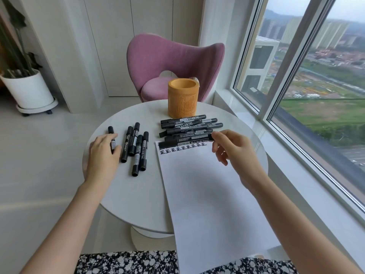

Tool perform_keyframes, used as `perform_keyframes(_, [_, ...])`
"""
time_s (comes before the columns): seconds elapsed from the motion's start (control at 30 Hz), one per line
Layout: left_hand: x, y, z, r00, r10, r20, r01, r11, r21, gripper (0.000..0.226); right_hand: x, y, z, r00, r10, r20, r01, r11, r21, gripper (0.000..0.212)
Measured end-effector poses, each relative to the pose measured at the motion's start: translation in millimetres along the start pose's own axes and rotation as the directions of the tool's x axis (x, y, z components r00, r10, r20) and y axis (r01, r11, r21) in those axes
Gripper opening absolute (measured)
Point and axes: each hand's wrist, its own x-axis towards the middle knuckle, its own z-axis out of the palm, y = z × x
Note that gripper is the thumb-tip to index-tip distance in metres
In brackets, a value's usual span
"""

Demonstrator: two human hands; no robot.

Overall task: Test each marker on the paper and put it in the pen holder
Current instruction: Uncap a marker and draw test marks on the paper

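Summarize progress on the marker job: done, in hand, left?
Done: a row of test marks runs across the top of the paper. In hand: the left hand holds the leftmost marker; the right hand pinches the end of the front marker in the right pile. Left: no marker shows in the pen holder; the right pile and left group all lie on the table.

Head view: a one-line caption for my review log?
At a round table, the left hand grips a marker while the right hand reaches the marker pile between paper and pen holder.
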Motion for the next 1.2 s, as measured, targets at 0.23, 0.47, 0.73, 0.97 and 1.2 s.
perform_keyframes(0.23, [5,17,-4,0.998,-0.064,-0.021,0.060,0.985,-0.161,0.037,-2,2,-2,1.000,0.011,-0.005,-0.011,1.000,-0.009,0.027])
perform_keyframes(0.47, [3,23,7,0.999,-0.039,0.028,0.046,0.939,-0.341,0.036,-3,3,-4,1.000,0.020,0.001,-0.020,1.000,-0.005,0.026])
perform_keyframes(0.73, [3,18,7,0.998,-0.065,0.026,0.070,0.910,-0.409,0.029,-4,4,-3,0.999,0.032,0.008,-0.032,0.999,0.000,0.025])
perform_keyframes(0.97, [5,14,4,0.997,-0.081,0.015,0.080,0.912,-0.401,0.028,-4,4,0,0.999,0.039,0.010,-0.039,0.999,0.005,0.025])
perform_keyframes(1.2, [1,14,-1,0.995,-0.101,0.002,0.094,0.924,-0.370,0.027,-5,4,1,0.999,0.044,0.011,-0.044,0.999,0.015,0.023])
